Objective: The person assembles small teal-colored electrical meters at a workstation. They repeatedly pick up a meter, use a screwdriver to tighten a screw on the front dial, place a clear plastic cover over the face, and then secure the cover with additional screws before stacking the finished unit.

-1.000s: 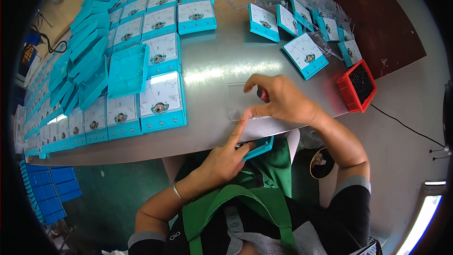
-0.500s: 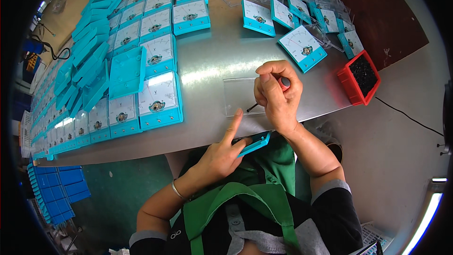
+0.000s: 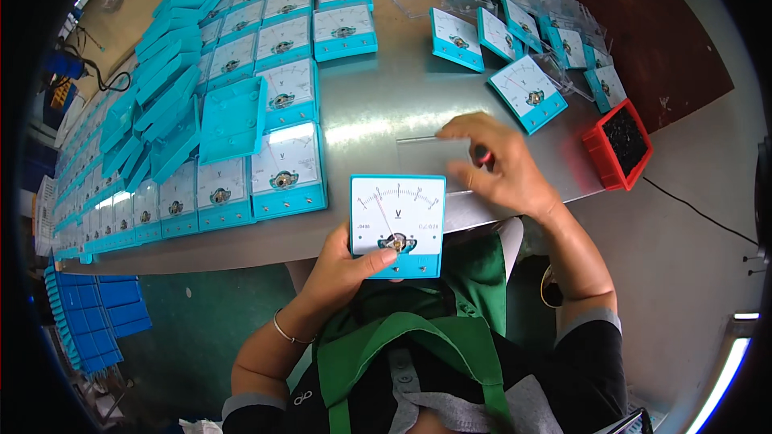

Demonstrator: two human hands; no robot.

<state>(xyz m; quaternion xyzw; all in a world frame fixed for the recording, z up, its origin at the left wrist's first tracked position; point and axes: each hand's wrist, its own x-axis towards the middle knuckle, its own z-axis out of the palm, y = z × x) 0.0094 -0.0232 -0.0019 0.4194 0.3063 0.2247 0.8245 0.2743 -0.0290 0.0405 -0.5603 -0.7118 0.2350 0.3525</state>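
Note:
My left hand (image 3: 342,265) grips a voltmeter (image 3: 398,217) with a white dial and turquoise case, dial facing up, thumb across its lower front. The meter is held at the table's front edge, with its needle and coil uncovered. To its right, my right hand (image 3: 507,165) has thumb and forefinger apart, while a screwdriver (image 3: 484,155) with a red and black handle sits in the palm under the other fingers; its shaft is hidden. A clear plastic cover (image 3: 418,140) lies flat on the metal table behind the meter, partly hidden by it and the right hand.
Rows of voltmeters (image 3: 285,165) fill the table's left, with turquoise empty cases (image 3: 233,120) piled on them. Several uncovered meters (image 3: 527,92) and clear covers (image 3: 418,2) lie at the back right. A red bin (image 3: 599,157) of small black parts stands at the right edge.
My left hand has raised the turquoise-cased meter from below the table edge and turned its dial up. The right hand has moved slightly right and its thumb and forefinger have spread.

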